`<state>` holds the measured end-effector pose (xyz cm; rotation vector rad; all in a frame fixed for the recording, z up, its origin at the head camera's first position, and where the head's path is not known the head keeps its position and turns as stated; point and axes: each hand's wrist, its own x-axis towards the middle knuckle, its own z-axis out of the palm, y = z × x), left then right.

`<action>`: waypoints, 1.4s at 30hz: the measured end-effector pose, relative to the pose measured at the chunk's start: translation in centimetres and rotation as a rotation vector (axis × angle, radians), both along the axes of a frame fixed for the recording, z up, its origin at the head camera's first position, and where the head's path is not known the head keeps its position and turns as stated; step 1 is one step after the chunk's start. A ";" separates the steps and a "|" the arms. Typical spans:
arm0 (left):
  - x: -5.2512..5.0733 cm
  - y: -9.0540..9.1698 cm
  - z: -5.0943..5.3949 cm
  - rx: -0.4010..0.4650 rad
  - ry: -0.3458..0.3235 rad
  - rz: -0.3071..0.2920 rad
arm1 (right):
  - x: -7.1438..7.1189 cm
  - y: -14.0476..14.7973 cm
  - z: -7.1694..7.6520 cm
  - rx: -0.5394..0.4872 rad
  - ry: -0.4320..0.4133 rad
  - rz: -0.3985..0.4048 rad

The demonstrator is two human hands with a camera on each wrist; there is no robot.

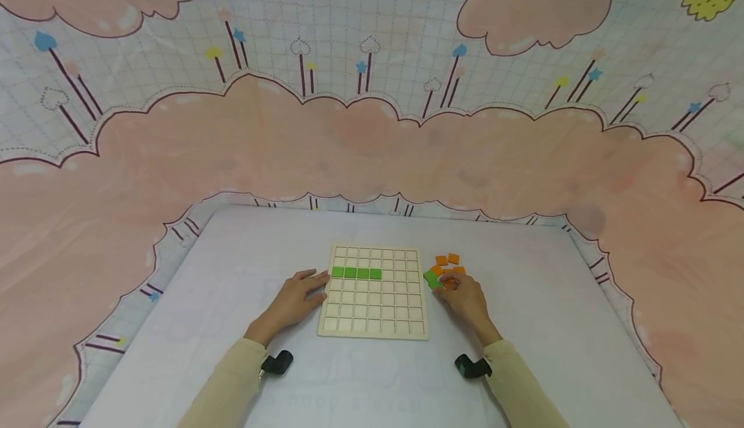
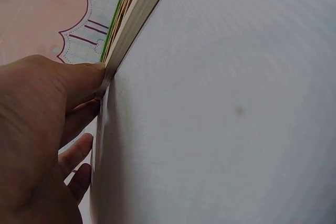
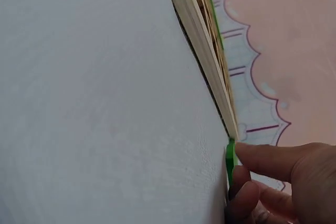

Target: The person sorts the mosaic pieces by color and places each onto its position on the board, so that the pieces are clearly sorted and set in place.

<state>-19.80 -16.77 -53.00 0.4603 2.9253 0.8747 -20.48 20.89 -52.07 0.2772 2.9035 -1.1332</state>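
Note:
A square wooden grid board (image 1: 372,315) lies on the table, with several green square tiles (image 1: 357,273) side by side in one row, starting at its left edge. My left hand (image 1: 298,299) rests at the board's left side, fingers extended; in the left wrist view the thumb (image 2: 86,74) touches the board's rim (image 2: 137,19). To the right of the board, my right hand (image 1: 465,299) is over a loose pile of green and orange tiles. Its thumb and fingers pinch a green tile (image 3: 230,156) down at the table surface. The hand partly covers the pile.
Loose orange tiles (image 1: 454,259) lie just beyond the right hand, near the board's right edge. A white cover (image 1: 279,241) spreads over the table. Behind and around it hangs a cloud-patterned cloth (image 1: 372,157).

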 end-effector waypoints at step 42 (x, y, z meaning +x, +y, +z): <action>-0.1 0.1 0.1 0.004 0.010 0.001 | -0.1 -0.2 0.7 -0.111 0.130 -0.021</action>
